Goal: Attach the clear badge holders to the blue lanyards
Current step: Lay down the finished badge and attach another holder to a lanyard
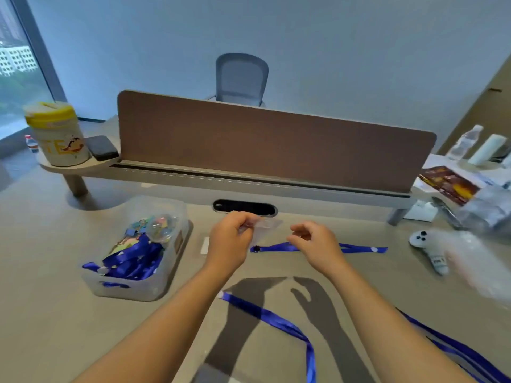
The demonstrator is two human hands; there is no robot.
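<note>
My left hand (231, 239) pinches a clear badge holder (265, 226) above the middle of the desk. My right hand (315, 241) hovers just to its right, fingers curled and a little apart, holding nothing that I can make out. Under the hands a blue lanyard (356, 248) lies flat, its black clip end on the left. A second blue lanyard (276, 322) trails across the near desk between my forearms. Another clear badge holder (205, 245) rests on the desk left of my left hand.
A clear plastic bin (166, 275) of blue lanyards and coloured clips stands at the left. Behind are a brown divider panel (276, 145) and a yellow-lidded canister (56, 134). A white game controller (428, 250) and clear plastic bags (486, 211) lie at the right.
</note>
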